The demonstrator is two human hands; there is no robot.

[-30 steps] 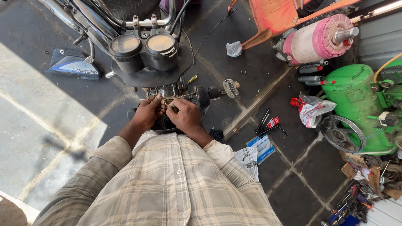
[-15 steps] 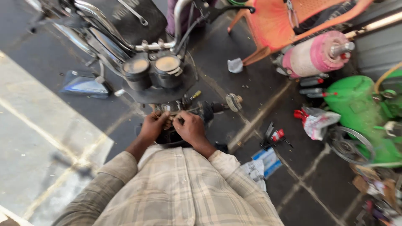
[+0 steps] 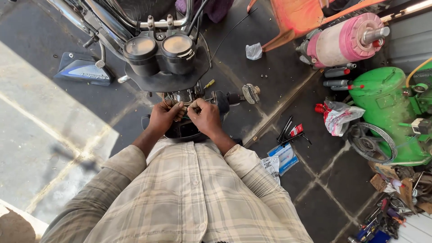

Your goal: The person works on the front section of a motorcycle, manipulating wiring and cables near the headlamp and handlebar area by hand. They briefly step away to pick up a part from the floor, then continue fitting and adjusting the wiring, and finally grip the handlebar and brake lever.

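Head view shows your left hand (image 3: 163, 118) and right hand (image 3: 204, 116) pinching wires (image 3: 185, 106) below the gauges (image 3: 159, 50); you seem mid-connection, so next needs a steady, fine join.

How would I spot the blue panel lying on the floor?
Start at the motorcycle's twin round gauges above the person's hands. Look to their left, onto the dark floor beside the chrome fork tubes. The blue side panel lies there flat, the only glossy blue wedge-shaped piece nearby.
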